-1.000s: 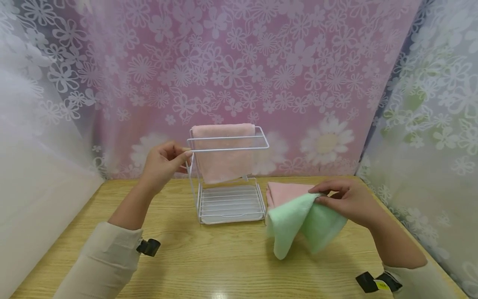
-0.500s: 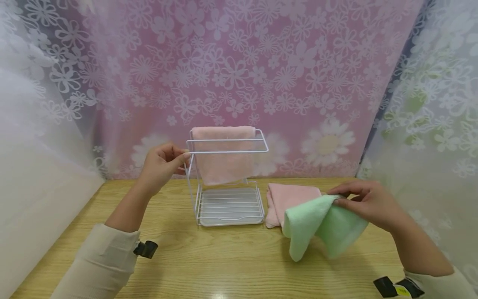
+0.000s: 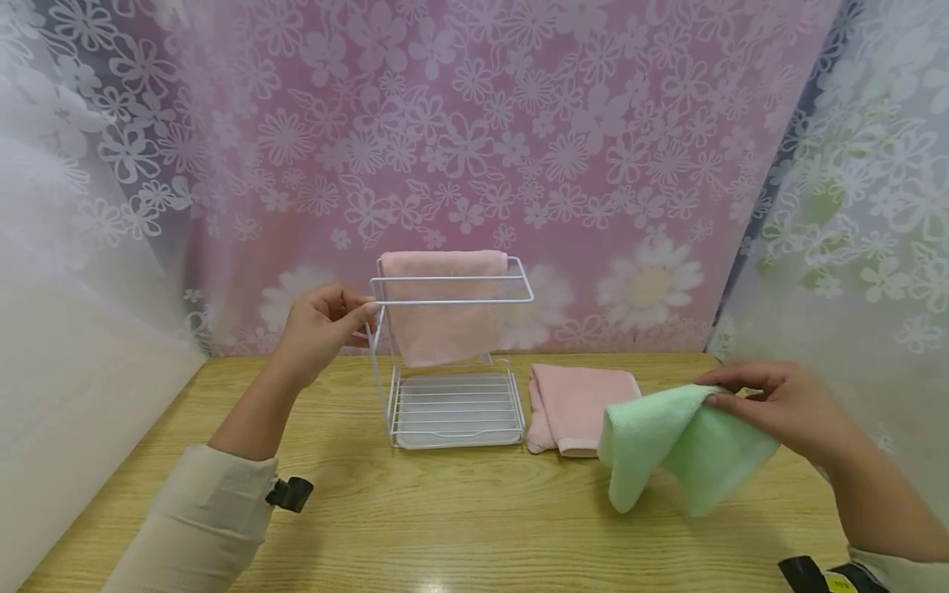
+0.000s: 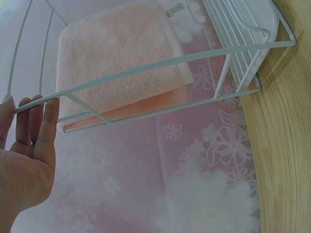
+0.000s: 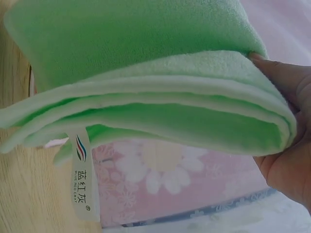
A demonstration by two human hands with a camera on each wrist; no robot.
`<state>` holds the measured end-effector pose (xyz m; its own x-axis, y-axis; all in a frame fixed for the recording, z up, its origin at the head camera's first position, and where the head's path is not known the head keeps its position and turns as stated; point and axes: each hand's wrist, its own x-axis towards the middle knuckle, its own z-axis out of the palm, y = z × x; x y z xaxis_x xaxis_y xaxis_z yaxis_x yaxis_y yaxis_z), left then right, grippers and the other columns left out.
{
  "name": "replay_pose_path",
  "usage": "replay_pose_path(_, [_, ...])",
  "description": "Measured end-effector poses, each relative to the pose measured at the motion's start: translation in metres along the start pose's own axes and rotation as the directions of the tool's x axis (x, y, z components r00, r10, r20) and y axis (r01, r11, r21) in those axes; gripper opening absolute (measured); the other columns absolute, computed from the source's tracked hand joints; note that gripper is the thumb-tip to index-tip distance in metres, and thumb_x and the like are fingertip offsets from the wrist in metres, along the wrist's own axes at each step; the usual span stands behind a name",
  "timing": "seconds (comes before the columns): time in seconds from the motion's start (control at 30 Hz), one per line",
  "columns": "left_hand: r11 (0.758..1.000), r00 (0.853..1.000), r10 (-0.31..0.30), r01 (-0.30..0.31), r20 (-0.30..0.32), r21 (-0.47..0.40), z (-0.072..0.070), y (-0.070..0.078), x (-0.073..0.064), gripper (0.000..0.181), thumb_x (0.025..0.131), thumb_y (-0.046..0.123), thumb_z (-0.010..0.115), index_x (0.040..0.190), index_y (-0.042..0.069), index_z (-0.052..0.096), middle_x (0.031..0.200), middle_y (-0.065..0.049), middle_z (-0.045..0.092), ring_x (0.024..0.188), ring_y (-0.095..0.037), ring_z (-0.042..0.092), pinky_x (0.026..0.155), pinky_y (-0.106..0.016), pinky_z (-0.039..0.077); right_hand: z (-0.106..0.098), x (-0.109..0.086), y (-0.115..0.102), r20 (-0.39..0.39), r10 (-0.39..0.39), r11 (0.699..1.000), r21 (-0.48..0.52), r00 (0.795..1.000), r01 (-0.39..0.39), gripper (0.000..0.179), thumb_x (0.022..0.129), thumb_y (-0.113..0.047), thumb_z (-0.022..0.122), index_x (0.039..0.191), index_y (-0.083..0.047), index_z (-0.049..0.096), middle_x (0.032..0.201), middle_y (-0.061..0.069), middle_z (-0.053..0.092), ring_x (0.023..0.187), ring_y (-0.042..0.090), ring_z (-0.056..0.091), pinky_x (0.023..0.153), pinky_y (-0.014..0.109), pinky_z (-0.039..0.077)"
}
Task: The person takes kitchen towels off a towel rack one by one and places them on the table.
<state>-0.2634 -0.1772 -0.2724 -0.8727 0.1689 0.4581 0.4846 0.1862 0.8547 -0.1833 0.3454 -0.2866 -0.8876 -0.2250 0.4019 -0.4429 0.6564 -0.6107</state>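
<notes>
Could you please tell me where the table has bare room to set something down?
Bare table lies in front of the white rack, and also between the rack and the left forearm. Right of the rack is crowded: a folded pink towel lies there, partly hidden by the green towel in the right hand.

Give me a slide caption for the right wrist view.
The right hand holds a folded green towel, its white label hanging down.
</notes>
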Motion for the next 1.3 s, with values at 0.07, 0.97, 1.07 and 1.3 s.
replay_pose_path(0.07, [1.000,1.000,-0.006,0.006,0.002,-0.002,0.000,0.001,0.000,0.023,0.096,0.016,0.066,0.094,-0.005,0.060,0.079,-0.003,0.066,0.075,-0.030,0.068,0.067,-0.036,0.061,-0.005,-0.002,0.003,-0.001,0.033,0.999,0.001,0.999,-0.033,0.020,0.087,-0.002,0.073,0.106,-0.008,0.076,0.104,-0.027,0.063,0.083,-0.003,0.062,0.058,0.021,0.054])
replay_pose_path(0.97, [1.000,1.000,-0.008,0.008,0.002,-0.009,0.000,-0.001,0.001,0.020,0.096,0.014,0.065,0.095,-0.006,0.061,0.085,-0.023,0.065,0.072,-0.024,0.069,0.067,-0.035,0.061,-0.036,-0.011,0.047,-0.018,0.203,0.974,-0.102,0.979,-0.204,0.021,0.092,-0.018,0.071,0.110,-0.009,0.075,0.099,-0.032,0.059,0.081,-0.004,0.060,0.052,0.032,0.055])
replay_pose_path(1.07, [1.000,1.000,-0.006,0.007,0.005,-0.013,0.000,-0.001,0.001,0.019,0.096,0.015,0.065,0.095,-0.004,0.061,0.087,-0.027,0.064,0.072,-0.025,0.069,0.067,-0.035,0.061,-0.040,-0.012,0.052,0.001,0.211,0.971,-0.112,0.977,-0.210,0.021,0.092,-0.017,0.071,0.110,-0.007,0.074,0.098,-0.032,0.058,0.078,-0.001,0.061,0.052,0.032,0.055])
replay_pose_path(1.3, [1.000,1.000,-0.010,0.010,0.013,-0.014,-0.001,-0.002,0.001,0.021,0.096,0.017,0.066,0.095,-0.004,0.062,0.087,-0.025,0.064,0.073,-0.026,0.068,0.067,-0.037,0.061,-0.044,-0.010,0.060,0.033,0.249,0.960,-0.141,0.968,-0.242,0.024,0.092,-0.021,0.071,0.110,-0.007,0.074,0.096,-0.029,0.060,0.076,0.002,0.062,0.053,0.033,0.055])
